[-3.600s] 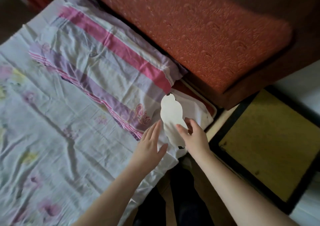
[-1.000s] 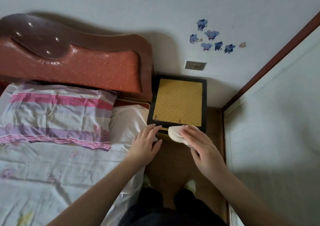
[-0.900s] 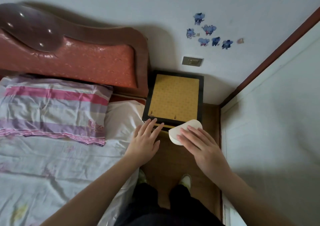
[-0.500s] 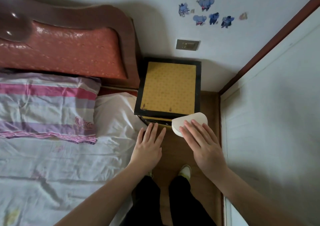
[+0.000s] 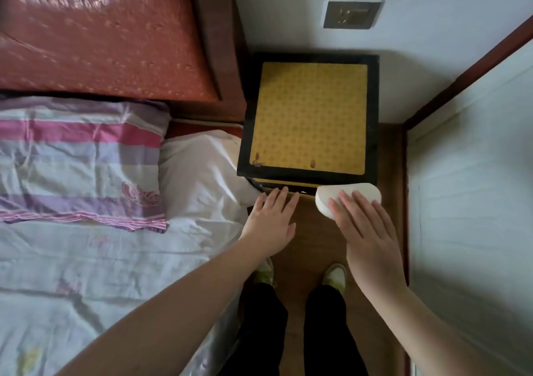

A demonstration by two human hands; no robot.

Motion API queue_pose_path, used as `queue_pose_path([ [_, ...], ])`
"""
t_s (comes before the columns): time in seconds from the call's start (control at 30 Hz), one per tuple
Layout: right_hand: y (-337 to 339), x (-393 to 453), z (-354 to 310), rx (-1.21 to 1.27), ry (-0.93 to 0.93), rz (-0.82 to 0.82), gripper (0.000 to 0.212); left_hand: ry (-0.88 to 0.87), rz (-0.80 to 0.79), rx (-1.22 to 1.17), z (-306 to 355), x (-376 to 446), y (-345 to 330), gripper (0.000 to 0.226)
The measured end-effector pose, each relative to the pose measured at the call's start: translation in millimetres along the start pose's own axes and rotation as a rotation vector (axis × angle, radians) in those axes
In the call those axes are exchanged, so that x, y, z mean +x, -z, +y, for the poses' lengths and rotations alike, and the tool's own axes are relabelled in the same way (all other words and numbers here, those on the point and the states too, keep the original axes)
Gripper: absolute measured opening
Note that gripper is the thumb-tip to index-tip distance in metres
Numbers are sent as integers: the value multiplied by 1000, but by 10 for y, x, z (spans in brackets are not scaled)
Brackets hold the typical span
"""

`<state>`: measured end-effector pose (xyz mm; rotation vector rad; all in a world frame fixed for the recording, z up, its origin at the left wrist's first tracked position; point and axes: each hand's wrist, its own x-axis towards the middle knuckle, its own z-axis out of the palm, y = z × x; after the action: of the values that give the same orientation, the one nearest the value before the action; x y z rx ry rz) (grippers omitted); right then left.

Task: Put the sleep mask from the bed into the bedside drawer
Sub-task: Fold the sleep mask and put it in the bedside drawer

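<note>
The white sleep mask (image 5: 331, 199) is folded in my right hand (image 5: 366, 234), held in the air at the front right corner of the bedside cabinet (image 5: 310, 116). My fingers lie over the mask and hide part of it. The cabinet has a yellow patterned top in a black frame. My left hand (image 5: 272, 222) is flat with fingers together, its fingertips at the cabinet's front edge where the drawer front (image 5: 284, 186) shows as a thin dark strip. I cannot tell whether the drawer is slightly out.
The bed (image 5: 86, 260) with a pale floral sheet fills the left, with a striped pillow (image 5: 80, 162) and a red padded headboard (image 5: 109, 35) behind. A wall socket (image 5: 350, 15) is above the cabinet. A white wall (image 5: 473, 202) stands close on the right. My feet stand on wooden floor (image 5: 314, 245).
My right hand lifted the mask off the bed and carried it to the cabinet's front. My view has tilted down and moved closer. My left hand has come to the cabinet's front edge.
</note>
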<state>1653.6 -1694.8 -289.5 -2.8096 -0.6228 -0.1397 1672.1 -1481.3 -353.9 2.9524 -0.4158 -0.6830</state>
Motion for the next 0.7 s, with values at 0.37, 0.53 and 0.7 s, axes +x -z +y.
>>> queue_pose_path([
  [0.37,-419,-39,192,-18,-61,11,49,922,-186,-1789,-36,1154,-841,47],
  [0.53,-526,49,296,-6,-52,52,47,1018,-138,-2113,-58,1366,-988,36],
  [0.7,-647,142,297,37,-76,88,52,1033,-162,-2171,-92,1489,-1092,41],
])
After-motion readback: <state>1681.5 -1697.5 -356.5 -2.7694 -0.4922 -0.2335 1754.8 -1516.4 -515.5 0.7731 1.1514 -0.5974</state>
